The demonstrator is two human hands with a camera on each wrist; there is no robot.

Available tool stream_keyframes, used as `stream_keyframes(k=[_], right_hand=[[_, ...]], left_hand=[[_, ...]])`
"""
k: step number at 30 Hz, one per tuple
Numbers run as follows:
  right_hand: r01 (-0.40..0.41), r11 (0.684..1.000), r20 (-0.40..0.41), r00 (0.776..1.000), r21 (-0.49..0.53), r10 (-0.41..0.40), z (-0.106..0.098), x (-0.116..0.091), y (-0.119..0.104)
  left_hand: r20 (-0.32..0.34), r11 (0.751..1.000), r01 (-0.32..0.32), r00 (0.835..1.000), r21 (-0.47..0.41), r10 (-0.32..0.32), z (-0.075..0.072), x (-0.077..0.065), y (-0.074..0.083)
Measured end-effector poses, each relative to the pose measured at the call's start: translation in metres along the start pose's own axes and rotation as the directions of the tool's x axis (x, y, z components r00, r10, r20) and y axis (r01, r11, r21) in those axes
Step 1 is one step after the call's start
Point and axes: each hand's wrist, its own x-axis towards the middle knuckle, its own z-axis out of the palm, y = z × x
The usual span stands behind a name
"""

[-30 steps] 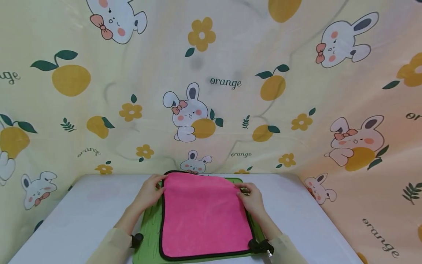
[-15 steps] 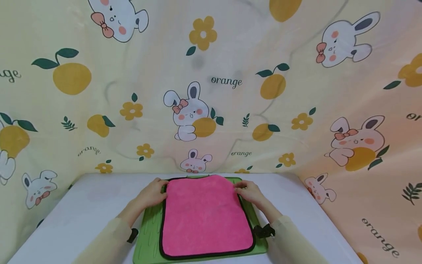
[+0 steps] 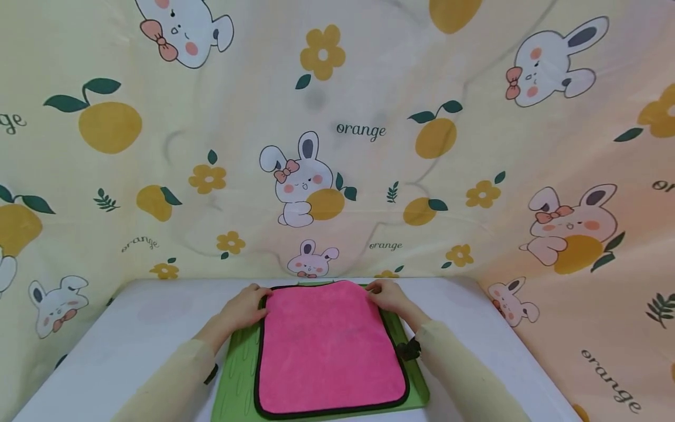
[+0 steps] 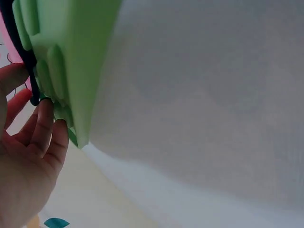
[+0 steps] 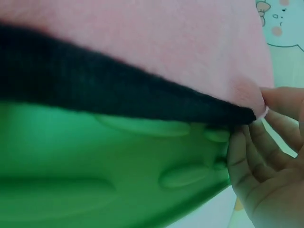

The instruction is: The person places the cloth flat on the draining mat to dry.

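The pink towel (image 3: 329, 346), spread on the green mat (image 3: 239, 375), is pinched at its far corners by the left hand (image 3: 244, 309) and right hand (image 3: 389, 296), equally near.

This looks like a small makeshift recording corner in a home rather than a working room. A cartoon-printed cloth backdrop (image 3: 337, 135), with bunnies, oranges and flowers, hangs in folds behind and to the sides, closing in a plain white counter (image 3: 153, 310).
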Motion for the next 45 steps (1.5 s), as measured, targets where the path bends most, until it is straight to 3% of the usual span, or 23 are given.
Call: stream_keyframes(k=[8, 13, 15, 19, 25, 29, 33, 36, 40, 45], right_hand=[[0.083, 0.997, -0.064, 0.994, -0.007, -0.083, 0.004, -0.005, -0.004], [0.144, 0.971, -0.014, 0.989, 0.192, -0.144, 0.008, -0.014, -0.005], [0.124, 0.95, 0.033, 0.99, 0.287, -0.139, 0.01, -0.018, -0.008], [0.039, 0.925, 0.1, 0.992, 0.378, -0.082, 0.014, -0.025, -0.014], [-0.041, 0.91, 0.121, 0.993, 0.412, -0.011, 0.015, -0.03, -0.018], [-0.062, 0.932, 0.152, 0.988, 0.358, 0.007, 0.017, -0.032, -0.017], [-0.005, 0.953, 0.064, 0.998, 0.302, -0.015, 0.018, -0.029, -0.015], [-0.001, 0.951, -0.019, 1.0, 0.309, 0.007, 0.017, -0.024, -0.014], [-0.022, 0.945, -0.09, 0.994, 0.326, 0.054, 0.014, -0.016, -0.008], [0.006, 0.972, -0.184, 0.982, 0.235, 0.039, 0.012, -0.013, 0.002]], left_hand=[[-0.002, 0.995, 0.047, 0.999, 0.083, -0.047, 0.001, -0.003, 0.004], [0.006, 0.997, 0.065, 0.998, 0.044, -0.066, 0.001, -0.001, 0.004], [0.013, 0.997, 0.072, 0.997, 0.028, -0.072, 0.002, 0.0, 0.003], [0.021, 0.996, 0.085, 0.996, 0.018, -0.086, 0.002, 0.0, 0.002], [0.044, 0.995, 0.103, 0.994, 0.006, -0.103, 0.002, -0.001, 0.004], [0.055, 0.995, 0.103, 0.993, -0.002, -0.102, 0.001, -0.003, 0.006], [0.049, 0.995, 0.103, 0.993, -0.001, -0.103, 0.002, -0.004, 0.005], [0.046, 0.994, 0.109, 0.993, 0.004, -0.109, 0.002, -0.003, 0.004], [0.048, 0.994, 0.112, 0.992, 0.01, -0.113, 0.0, -0.002, 0.003], [0.057, 0.993, 0.118, 0.991, 0.012, -0.118, 0.0, 0.0, 0.003]])
